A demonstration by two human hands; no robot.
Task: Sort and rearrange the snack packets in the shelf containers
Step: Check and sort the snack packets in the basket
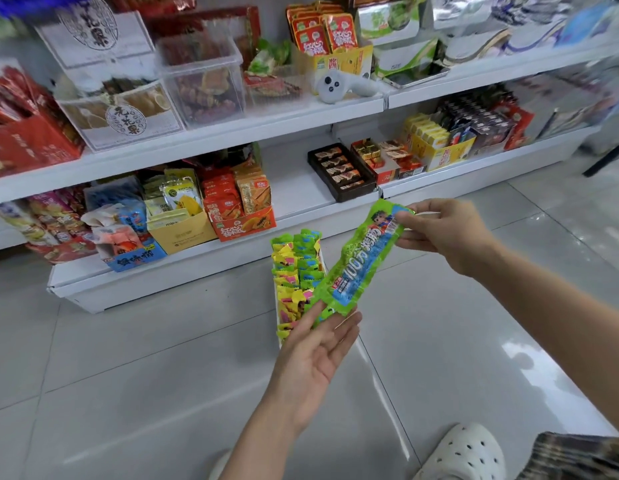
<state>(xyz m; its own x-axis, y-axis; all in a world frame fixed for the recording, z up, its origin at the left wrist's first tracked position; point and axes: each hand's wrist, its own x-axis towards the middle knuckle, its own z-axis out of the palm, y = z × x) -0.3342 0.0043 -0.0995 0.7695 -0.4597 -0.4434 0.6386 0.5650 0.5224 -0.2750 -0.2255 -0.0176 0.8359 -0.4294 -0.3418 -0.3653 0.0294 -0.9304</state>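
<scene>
A long green and blue snack packet (361, 261) hangs slantwise above the floor. My right hand (446, 233) pinches its upper end between thumb and fingers. My left hand (318, 344) lies palm up with straight fingers under the packet's lower end and touches it. Just behind, a narrow white container (277, 317) stands on the floor tiles, packed with several green and yellow snack packets (294, 271) set on edge.
White shelves (231, 133) run across the back, stocked with snack boxes: an orange carton (245, 220), a yellow carton (179, 230), a dark chocolate tray (341, 171), clear tubs (204, 81). A white device (339, 86) lies on the middle shelf. My white clog (467, 455) is at the bottom.
</scene>
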